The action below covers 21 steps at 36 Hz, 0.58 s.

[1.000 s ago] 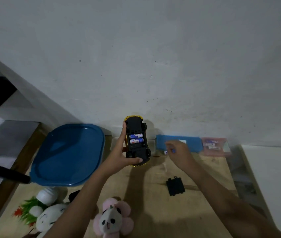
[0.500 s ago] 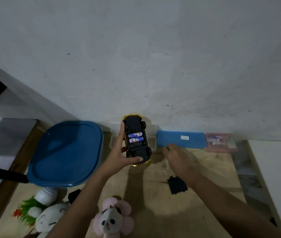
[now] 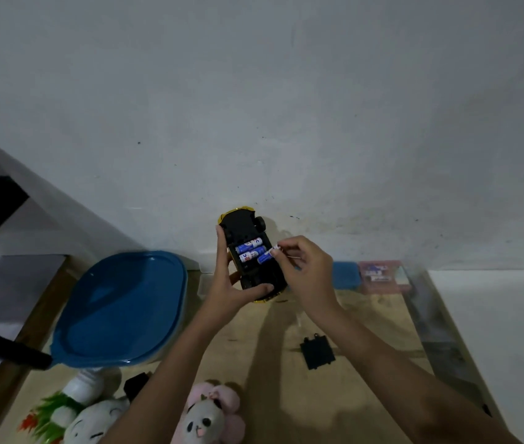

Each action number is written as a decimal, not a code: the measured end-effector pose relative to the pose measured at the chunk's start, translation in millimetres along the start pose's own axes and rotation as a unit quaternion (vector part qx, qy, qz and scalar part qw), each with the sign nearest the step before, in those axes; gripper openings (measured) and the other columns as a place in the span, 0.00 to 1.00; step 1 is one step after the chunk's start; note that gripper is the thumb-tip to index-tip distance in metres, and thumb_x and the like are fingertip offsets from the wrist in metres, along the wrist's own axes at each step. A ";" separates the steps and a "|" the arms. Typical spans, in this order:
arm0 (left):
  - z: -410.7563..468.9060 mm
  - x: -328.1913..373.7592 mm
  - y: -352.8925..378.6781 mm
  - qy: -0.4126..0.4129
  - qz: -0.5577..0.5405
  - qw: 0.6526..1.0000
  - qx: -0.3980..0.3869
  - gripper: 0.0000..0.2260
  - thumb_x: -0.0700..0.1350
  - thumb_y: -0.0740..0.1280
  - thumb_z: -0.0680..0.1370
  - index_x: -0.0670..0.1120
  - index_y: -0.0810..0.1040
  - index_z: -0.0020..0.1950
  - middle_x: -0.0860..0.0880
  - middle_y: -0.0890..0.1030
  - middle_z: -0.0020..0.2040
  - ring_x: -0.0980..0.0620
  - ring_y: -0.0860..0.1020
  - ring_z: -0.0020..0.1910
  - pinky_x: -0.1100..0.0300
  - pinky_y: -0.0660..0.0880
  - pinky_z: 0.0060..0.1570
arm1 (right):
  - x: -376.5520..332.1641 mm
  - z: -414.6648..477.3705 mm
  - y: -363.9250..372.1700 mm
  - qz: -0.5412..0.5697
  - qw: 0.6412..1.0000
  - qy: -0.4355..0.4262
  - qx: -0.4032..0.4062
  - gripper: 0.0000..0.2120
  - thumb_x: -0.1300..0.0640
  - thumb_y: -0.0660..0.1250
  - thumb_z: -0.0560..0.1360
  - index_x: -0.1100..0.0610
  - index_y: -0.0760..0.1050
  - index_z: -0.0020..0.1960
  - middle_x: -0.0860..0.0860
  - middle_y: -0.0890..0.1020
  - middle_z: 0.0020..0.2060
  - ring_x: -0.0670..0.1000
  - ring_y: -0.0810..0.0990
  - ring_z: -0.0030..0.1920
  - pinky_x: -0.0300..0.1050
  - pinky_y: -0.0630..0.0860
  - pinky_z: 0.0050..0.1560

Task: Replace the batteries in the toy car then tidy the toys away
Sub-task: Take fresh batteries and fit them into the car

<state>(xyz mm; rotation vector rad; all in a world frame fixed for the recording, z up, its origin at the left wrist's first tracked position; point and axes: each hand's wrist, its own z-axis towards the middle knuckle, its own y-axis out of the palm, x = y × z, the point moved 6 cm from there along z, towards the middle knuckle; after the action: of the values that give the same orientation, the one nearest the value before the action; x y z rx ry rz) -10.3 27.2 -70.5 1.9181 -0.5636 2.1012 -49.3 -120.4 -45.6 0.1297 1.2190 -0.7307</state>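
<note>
A yellow toy car is held upside down above the wooden table, its black underside facing me. My left hand grips it from the left and below. Two blue-and-white batteries lie in the open compartment. My right hand pinches a third battery by its end, its other end lowered into the compartment beside them. The black battery cover lies on the table below my right forearm.
A blue-lidded tub stands at the left. A blue case and a pink box with batteries sit against the wall at right. Plush toys and a green-and-white toy lie along the front edge.
My right hand left the table by the blue case and rose to the car with a battery, now set against the compartment. My left hand kept holding the car.
</note>
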 end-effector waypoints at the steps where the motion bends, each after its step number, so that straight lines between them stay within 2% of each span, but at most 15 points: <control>1: -1.6 4.1 -0.8 0.002 -0.003 1.000 -0.002 0.52 0.36 0.75 0.68 0.77 0.42 0.64 0.57 0.59 0.74 0.61 0.71 0.62 0.58 0.76 0.58 | -1.5 -0.4 -1.2 0.010 1.000 0.008 0.001 0.03 0.62 0.71 0.71 0.57 0.78 0.43 0.44 0.80 0.38 0.39 0.80 0.40 0.33 0.78 0.43; 3: -4.2 9.6 -3.4 0.004 -0.005 1.000 -0.005 0.53 0.36 0.76 0.67 0.77 0.42 0.65 0.57 0.59 0.74 0.62 0.71 0.62 0.54 0.75 0.59 | -6.4 -0.4 -3.3 0.016 1.000 0.013 -0.006 0.04 0.61 0.71 0.71 0.55 0.76 0.42 0.42 0.79 0.37 0.39 0.79 0.41 0.33 0.77 0.43; 7: -7.0 17.4 -6.4 0.020 0.004 1.000 -0.013 0.54 0.36 0.76 0.67 0.74 0.41 0.68 0.54 0.61 0.74 0.68 0.74 0.57 0.63 0.77 0.50 | -11.6 -2.6 -2.4 0.019 0.998 0.038 -0.036 0.05 0.59 0.72 0.71 0.54 0.76 0.40 0.43 0.78 0.38 0.42 0.78 0.42 0.30 0.75 0.40; 10: -9.9 26.2 -4.3 0.031 0.001 0.999 -0.026 0.54 0.36 0.76 0.67 0.75 0.41 0.67 0.54 0.61 0.74 0.63 0.75 0.58 0.59 0.78 0.51 | -13.5 -7.9 -0.3 0.056 0.995 0.065 -0.042 0.09 0.59 0.73 0.70 0.49 0.74 0.37 0.46 0.79 0.41 0.44 0.78 0.44 0.30 0.76 0.42; 13: -12.3 36.3 -3.2 0.042 0.004 0.999 -0.031 0.53 0.36 0.75 0.68 0.74 0.40 0.67 0.55 0.61 0.74 0.65 0.75 0.58 0.63 0.77 0.49 | -24.1 -9.4 -6.6 0.071 0.996 0.047 -0.010 0.09 0.61 0.73 0.69 0.50 0.76 0.37 0.45 0.77 0.40 0.43 0.78 0.44 0.31 0.77 0.42; 15: -12.8 41.4 -1.8 0.046 0.001 0.998 -0.036 0.54 0.36 0.75 0.68 0.72 0.39 0.68 0.55 0.61 0.73 0.68 0.75 0.57 0.66 0.76 0.47 | -31.2 -10.0 -12.1 0.057 0.998 0.019 0.011 0.03 0.61 0.73 0.69 0.55 0.80 0.41 0.46 0.77 0.41 0.42 0.78 0.44 0.32 0.77 0.42; 17: -13.4 45.1 -0.5 0.050 -0.003 0.998 -0.043 0.54 0.35 0.75 0.68 0.71 0.38 0.69 0.55 0.62 0.73 0.68 0.75 0.56 0.66 0.76 0.46 | -40.4 -12.4 -16.8 0.016 0.999 -0.045 0.021 0.04 0.62 0.73 0.70 0.60 0.82 0.45 0.48 0.77 0.43 0.42 0.77 0.45 0.28 0.76 0.43; 19: -15.0 47.4 -0.3 0.050 -0.002 0.998 -0.049 0.55 0.34 0.75 0.68 0.69 0.37 0.71 0.55 0.63 0.72 0.66 0.75 0.57 0.65 0.77 0.46 | -49.9 -16.7 -18.2 -0.032 0.992 -0.123 0.000 0.07 0.62 0.70 0.72 0.62 0.82 0.49 0.51 0.77 0.45 0.43 0.76 0.46 0.27 0.75 0.45; 21: -17.6 47.6 -2.5 0.048 -0.001 0.997 -0.058 0.55 0.34 0.75 0.68 0.68 0.37 0.72 0.56 0.63 0.71 0.64 0.75 0.58 0.65 0.77 0.47 | -56.3 -21.0 -17.2 -0.076 0.980 -0.177 -0.047 0.09 0.61 0.66 0.74 0.63 0.80 0.51 0.54 0.77 0.45 0.46 0.76 0.46 0.30 0.76 0.45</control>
<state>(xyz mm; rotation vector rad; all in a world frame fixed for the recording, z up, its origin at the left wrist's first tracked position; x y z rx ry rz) -30.3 33.3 -24.1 1.7452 -0.6471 2.0969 -84.5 -99.1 1.4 -0.1670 0.9262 -0.7888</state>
